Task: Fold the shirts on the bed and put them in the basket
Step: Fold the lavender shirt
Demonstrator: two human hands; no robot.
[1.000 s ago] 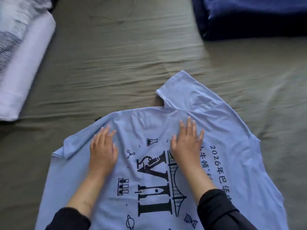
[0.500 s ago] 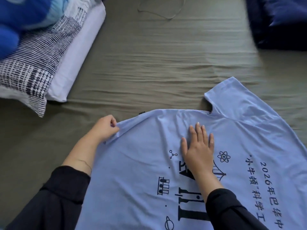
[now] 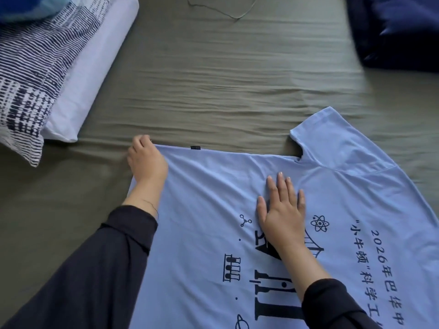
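Pinching shirt corner: left hand | right hand flat, released | bare sheet beyond edge

Smooth matt cloth shirt with black print lies on wrinkled cloth sheet.

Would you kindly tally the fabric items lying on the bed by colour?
Light blue printed T-shirt: 1
White pillow: 1
Navy-and-white patterned pillow: 1
Dark navy folded blanket: 1
Total: 4
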